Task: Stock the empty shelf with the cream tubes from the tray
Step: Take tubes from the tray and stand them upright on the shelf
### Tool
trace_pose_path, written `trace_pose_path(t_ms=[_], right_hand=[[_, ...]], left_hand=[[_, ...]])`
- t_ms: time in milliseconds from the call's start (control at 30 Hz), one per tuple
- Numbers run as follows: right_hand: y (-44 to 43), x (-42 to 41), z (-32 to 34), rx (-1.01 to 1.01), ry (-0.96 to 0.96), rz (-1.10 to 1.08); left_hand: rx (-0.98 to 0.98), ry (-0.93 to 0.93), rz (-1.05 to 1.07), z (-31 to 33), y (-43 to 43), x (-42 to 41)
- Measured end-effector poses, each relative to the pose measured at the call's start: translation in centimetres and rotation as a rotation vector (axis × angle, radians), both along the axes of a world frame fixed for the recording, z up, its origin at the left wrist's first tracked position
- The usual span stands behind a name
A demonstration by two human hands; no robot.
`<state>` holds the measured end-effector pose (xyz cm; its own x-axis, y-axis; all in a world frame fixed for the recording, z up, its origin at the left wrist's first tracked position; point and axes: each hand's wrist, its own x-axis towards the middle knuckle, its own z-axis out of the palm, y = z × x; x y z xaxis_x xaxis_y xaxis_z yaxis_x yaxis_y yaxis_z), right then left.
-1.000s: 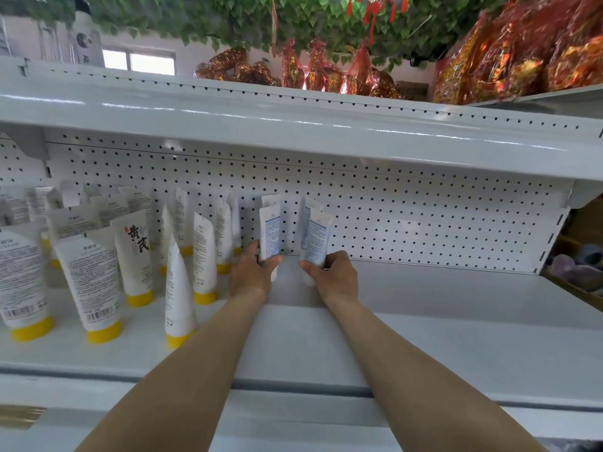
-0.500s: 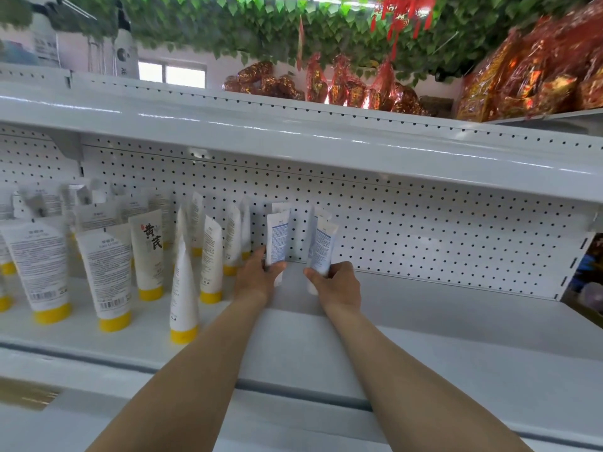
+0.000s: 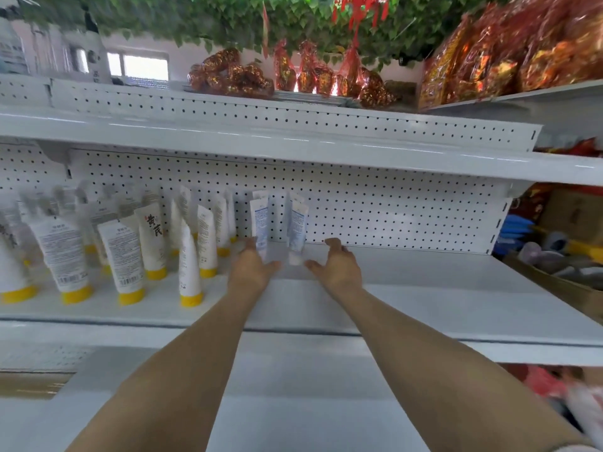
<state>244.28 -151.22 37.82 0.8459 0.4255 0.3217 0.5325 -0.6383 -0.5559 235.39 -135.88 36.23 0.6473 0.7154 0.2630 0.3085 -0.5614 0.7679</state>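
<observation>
While two blue-print cream tubes (image 3: 261,223) stand at frame centre on the shelf (image 3: 424,288), left hand (image 3: 251,270) and right hand (image 3: 339,267) flank them, fingers spread, holding nothing.

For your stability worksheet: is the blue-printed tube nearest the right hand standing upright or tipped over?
Upright. The blue-printed tube stands cap-down on the shelf, crimped end up near the pegboard; the right hand is open beside it.

Bright, even light; edges smeared and bowed.
</observation>
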Motion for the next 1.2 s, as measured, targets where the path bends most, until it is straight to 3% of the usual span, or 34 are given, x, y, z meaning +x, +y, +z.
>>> trace_pose_path(t_ms=[167, 533, 867, 1200], right_hand=[[-6.8, -5.8, 2.9, -0.28, -0.266, -0.078], [-22.4, -18.6, 5.0, -0.412, -0.379, -0.212], [-34.4, -21.6, 3.7, -0.371, -0.276, -0.331], [-46.9, -13.9, -3.4, -0.378, -0.052, -0.421]], left_hand=[[0.317, 0.121, -0.063, 3.6, -7.0, -6.8], [0.681, 0.114, -0.173, 4.1, -19.9, -17.1], [0.646, 0.061, -0.372, 2.7, -31.4, -16.2], [0.607, 0.173, -0.494, -4.9, -44.2, -6.5]])
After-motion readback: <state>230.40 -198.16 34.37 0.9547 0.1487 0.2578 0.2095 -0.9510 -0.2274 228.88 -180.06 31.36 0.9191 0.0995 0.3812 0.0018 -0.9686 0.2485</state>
